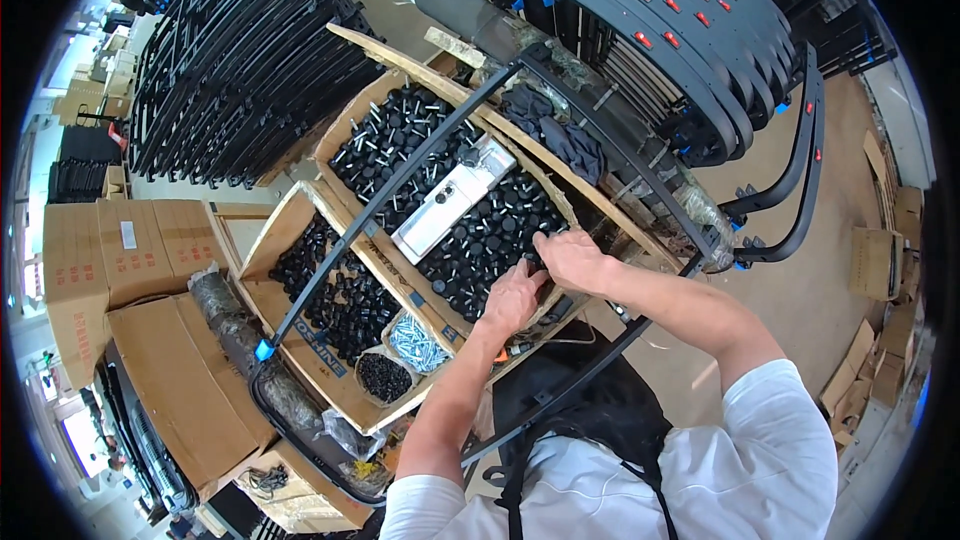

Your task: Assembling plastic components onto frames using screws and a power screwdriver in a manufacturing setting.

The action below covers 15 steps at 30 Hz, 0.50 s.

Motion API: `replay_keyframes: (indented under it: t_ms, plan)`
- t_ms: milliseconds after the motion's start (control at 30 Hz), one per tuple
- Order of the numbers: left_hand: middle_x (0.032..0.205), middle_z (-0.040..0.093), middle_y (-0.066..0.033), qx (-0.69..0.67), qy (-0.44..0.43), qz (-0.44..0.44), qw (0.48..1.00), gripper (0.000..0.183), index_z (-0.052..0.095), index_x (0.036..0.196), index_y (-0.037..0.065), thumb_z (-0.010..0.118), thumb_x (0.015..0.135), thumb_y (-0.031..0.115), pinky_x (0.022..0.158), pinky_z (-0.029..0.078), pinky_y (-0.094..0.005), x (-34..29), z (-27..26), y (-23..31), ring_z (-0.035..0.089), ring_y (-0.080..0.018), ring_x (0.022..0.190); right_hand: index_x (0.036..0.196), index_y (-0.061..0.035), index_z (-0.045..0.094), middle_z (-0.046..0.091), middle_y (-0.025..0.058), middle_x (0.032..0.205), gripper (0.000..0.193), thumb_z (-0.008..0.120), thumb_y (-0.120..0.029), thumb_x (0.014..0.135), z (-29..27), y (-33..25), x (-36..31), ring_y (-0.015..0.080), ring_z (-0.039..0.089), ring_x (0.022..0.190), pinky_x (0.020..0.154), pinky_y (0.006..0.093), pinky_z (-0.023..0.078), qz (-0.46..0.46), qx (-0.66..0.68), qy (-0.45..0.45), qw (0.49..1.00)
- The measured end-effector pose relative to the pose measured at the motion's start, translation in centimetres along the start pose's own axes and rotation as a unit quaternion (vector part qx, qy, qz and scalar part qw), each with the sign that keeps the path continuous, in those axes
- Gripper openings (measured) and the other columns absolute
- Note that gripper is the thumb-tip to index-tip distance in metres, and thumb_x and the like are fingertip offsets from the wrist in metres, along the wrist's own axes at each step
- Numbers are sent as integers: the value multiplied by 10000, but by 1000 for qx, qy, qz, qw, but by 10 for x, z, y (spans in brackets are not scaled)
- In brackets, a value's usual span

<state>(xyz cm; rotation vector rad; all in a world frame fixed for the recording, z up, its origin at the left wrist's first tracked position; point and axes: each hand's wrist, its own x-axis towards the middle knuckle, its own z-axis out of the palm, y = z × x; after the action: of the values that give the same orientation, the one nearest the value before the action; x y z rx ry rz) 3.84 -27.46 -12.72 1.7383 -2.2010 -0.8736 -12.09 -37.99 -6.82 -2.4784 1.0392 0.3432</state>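
Note:
My left hand (515, 295) and my right hand (572, 258) are close together over the near right corner of a large cardboard box (400, 275). Their fingertips are drawn in, and what they hold, if anything, is hidden. Black round-capped screw feet (480, 250) with metal studs fill this box. Across the feet lies a pale flat strip (440, 218) with dark spots in its middle. A black tubular metal frame (345, 248) spans the boxes and passes beneath my forearms; a blue cap (264, 350) is on its left corner.
To the left, another box holds black clips (345, 305), silver screws (415, 342) and small black screws (384, 377). Black frames (250, 70) are stacked at the far left. Curved black panels (640, 15) with red parts stand at the far right. Cardboard cartons (190, 350) stand left.

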Motion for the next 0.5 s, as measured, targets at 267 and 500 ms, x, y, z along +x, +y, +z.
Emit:
replay_keyframes:
  t_ms: [267,500]
  plan:
    - [1171,645,-153,-41,-19,80,996,368,633,1269,56,714,923,152,933,559,-452,25,-35,3,674,-335,1081,1132,5,695,758,163,968,290,618,-244,1007,-85,30,-70,267,747,858,783,399,581,88,452,-25,887]
    - [1330,687,-197,-231,228,3,946,378,621,1397,95,617,1029,177,1050,514,-418,182,-180,-6,667,-367,1222,1182,-15,717,681,41,966,240,671,-203,1041,-80,32,-144,121,685,838,741,290,556,173,607,59,773]
